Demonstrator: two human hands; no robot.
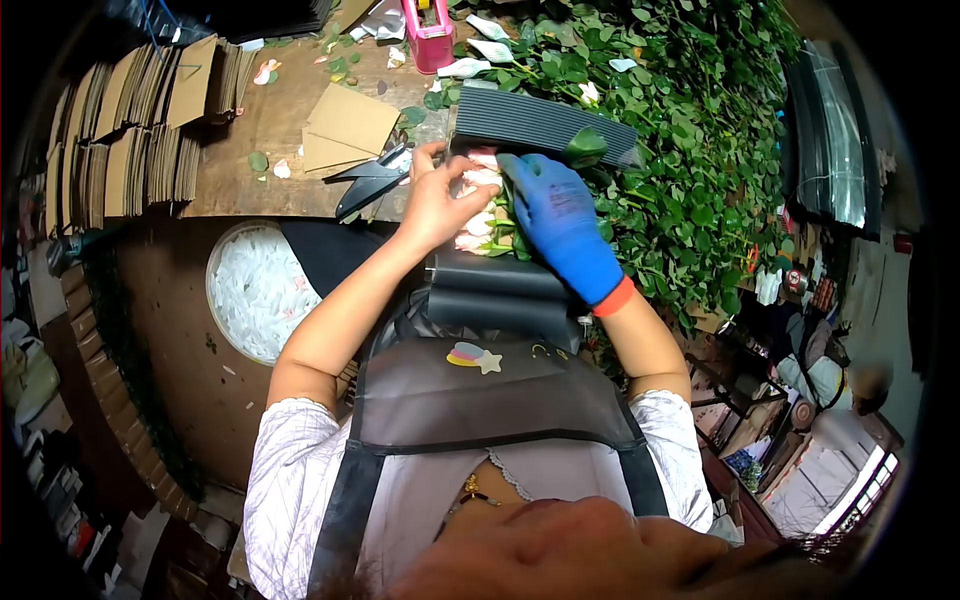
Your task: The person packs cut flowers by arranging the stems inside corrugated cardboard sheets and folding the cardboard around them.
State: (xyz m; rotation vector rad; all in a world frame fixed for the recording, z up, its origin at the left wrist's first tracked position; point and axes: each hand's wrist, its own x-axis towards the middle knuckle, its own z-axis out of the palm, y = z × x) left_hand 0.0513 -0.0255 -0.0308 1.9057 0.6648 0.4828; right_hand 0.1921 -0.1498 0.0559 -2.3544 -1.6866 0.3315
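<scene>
Pale pink roses [474, 232] lie in a bunch at the table's front edge, their heads to the left and green leaves on the right. My bare left hand [440, 196] curls its thumb and fingers around the upper rose heads. On the other side my right hand [556, 208], in a blue glove with an orange cuff, is bent over the stems just behind the heads. Its fingertips are partly hidden. A dark corrugated sheet [545, 122] lies just beyond both hands. Black-handled scissors [362, 184] rest left of my left hand.
Flat cardboard pieces [350, 125] lie near the scissors, with stacked cardboard [130, 130] farther left. A pink tape dispenser [428, 38] and white-netted buds [488, 48] stand at the back. Leafy stems [690, 170] heap the right side. Below left is a round bin [255, 295] of white scraps.
</scene>
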